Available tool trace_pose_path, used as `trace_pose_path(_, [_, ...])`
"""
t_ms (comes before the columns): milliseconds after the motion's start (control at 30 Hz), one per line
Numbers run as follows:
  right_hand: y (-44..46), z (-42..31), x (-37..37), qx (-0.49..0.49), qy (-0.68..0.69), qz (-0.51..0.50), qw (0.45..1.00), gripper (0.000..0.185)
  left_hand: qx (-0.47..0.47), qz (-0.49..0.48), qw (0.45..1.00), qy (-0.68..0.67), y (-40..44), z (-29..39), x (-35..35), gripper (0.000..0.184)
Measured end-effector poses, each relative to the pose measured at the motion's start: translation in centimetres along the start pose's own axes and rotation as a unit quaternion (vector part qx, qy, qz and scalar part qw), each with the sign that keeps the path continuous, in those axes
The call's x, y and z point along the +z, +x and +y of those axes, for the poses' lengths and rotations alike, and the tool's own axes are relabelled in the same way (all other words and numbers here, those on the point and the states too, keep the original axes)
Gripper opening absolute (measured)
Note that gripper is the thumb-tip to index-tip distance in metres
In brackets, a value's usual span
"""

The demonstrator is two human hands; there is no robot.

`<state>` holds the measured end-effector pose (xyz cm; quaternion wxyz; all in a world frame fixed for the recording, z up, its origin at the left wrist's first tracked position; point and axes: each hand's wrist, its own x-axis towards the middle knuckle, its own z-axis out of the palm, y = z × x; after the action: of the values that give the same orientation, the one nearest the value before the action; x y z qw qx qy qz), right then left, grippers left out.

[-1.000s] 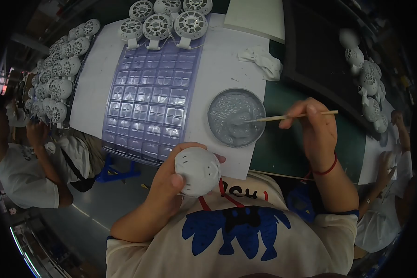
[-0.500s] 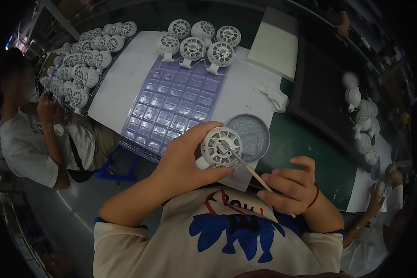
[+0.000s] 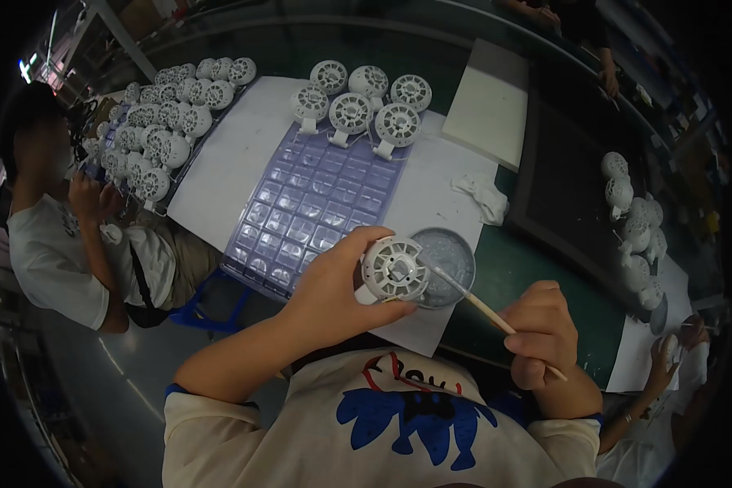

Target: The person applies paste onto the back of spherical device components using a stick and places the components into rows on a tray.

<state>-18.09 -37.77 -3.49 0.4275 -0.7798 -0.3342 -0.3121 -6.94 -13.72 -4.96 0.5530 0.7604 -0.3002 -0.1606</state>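
Note:
A round white slotted housing (image 3: pixel 376 275), with a square opening at its centre, faces up in my left hand (image 3: pixel 327 285), thumb and fingers around its rim. My right hand (image 3: pixel 545 337) pinches the wooden handle of a thin brush (image 3: pixel 490 313). The brush's tip end lies by the housing's right edge, over a round tub (image 3: pixel 472 259) of grey paste; whether it touches either, I cannot tell. The tub stands on white paper just right of the housing.
A clear purple compartment tray (image 3: pixel 309 195) bears several similar white housings (image 3: pixel 351 112) at its far end. More housings stand in rows at left, beside a seated person (image 3: pixel 65 244). A crumpled white cloth (image 3: pixel 484 199), a pale foam block (image 3: pixel 488 114) and a dark board (image 3: pixel 569 163) lie rightward.
The brush has moved right, from the housing's centre to its edge. My right hand has shifted right and its fingers have curled in more. My left hand still holds the housing.

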Motion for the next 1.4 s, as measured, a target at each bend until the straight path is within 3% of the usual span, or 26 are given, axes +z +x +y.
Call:
trace_pose_path(100, [0.2,0.2,-1.6,-0.014,-0.093,0.006,0.996,0.017,-0.016,0.096,0.995,0.007,1.3,-0.3,-2.2,0.067])
trace_pose_path(300, [0.2,3.6,-6.9,-0.002,-0.336,-0.035,0.941,0.029,0.009,0.282,0.930,0.235,7.1,-6.0,-11.5,0.063])
trace_pose_path(333, [0.0,4.3,-8.0,0.014,-0.387,-0.041,0.921,0.030,0.000,0.312,0.907,0.284,7.8,-7.2,-12.6,0.063])
trace_pose_path(433, [-0.9,6.6,-11.4,0.106,-0.537,-0.066,0.834,0.034,-0.037,0.296,0.923,0.243,9.3,-9.5,-14.1,0.064])
trace_pose_path(467, [-1.4,7.4,-12.6,0.111,-0.536,-0.065,0.834,0.034,-0.064,0.290,0.921,0.253,9.5,-9.9,-14.3,0.064])
trace_pose_path(533, [-2.4,9.3,-14.8,0.185,-0.624,-0.069,0.756,0.041,-0.061,0.282,0.921,0.261,9.7,-9.8,-13.7,0.064])
trace_pose_path(567, [-3.0,10.0,-15.6,0.187,-0.623,-0.066,0.757,0.041,-0.058,0.278,0.922,0.264,9.7,-9.8,-13.6,0.064])
trace_pose_path(633, [-4.0,11.1,-16.8,0.310,-0.585,-0.029,0.749,0.055,-0.055,0.270,0.925,0.260,9.9,-10.1,-13.8,0.064])
trace_pose_path(700, [-4.4,12.9,-17.9,0.320,-0.586,-0.023,0.744,0.060,-0.020,0.286,0.932,0.221,9.9,-10.2,-13.1,0.064])
trace_pose_path(767, [-5.2,13.5,-18.6,0.335,-0.581,-0.022,0.741,0.064,-0.055,0.275,0.935,0.217,9.7,-9.6,-12.4,0.064])
trace_pose_path(867, [-3.8,14.6,-18.6,0.366,-0.582,-0.030,0.726,0.067,-0.036,0.260,0.940,0.217,9.3,-10.0,-13.5,0.071])
trace_pose_path(933, [-3.0,14.1,-18.2,0.395,-0.565,-0.038,0.723,0.067,0.053,0.341,0.873,0.345,8.6,-9.0,-12.4,0.081])
trace_pose_path(967, [-2.7,13.5,-17.8,0.392,-0.567,-0.036,0.723,0.067,0.056,0.343,0.872,0.344,8.0,-7.8,-11.7,0.081])
trace_pose_path(1033, [-2.0,12.1,-16.1,0.186,-0.564,-0.014,0.804,0.065,0.173,0.327,0.875,0.314,6.1,-4.1,-9.9,0.087])
trace_pose_path(1067, [-0.7,10.6,-14.2,0.142,-0.507,0.011,0.850,0.064,0.172,0.329,0.874,0.314,4.9,-2.5,-8.6,0.087])
trace_pose_path(1167, [1.3,6.9,-7.1,0.054,-0.285,0.053,0.956,0.066,0.211,0.133,0.963,0.099,2.1,1.0,-3.5,0.086])
trace_pose_path(1233, [1.9,4.4,-2.9,-0.004,-0.217,0.009,0.976,0.068,0.158,-0.004,0.983,-0.095,1.1,1.8,0.3,0.086])
trace_pose_path(1300, [2.9,2.1,0.0,-0.036,-0.179,-0.048,0.982,0.061,0.002,-0.112,0.937,-0.330,0.2,2.6,2.7,0.084])
trace_pose_path(1333, [3.2,1.5,1.4,-0.046,-0.170,-0.043,0.984,0.056,-0.106,-0.153,0.876,-0.446,-0.3,3.2,3.3,0.084])
trace_pose_path(1367, [3.5,1.0,2.6,-0.053,-0.158,-0.038,0.985,0.051,-0.158,-0.156,0.850,-0.478,-0.7,3.4,3.6,0.084])
trace_pose_path(1400, [3.8,0.9,3.5,-0.052,-0.116,0.001,0.992,0.034,-0.170,-0.156,0.845,-0.482,-1.0,3.5,3.6,0.084])
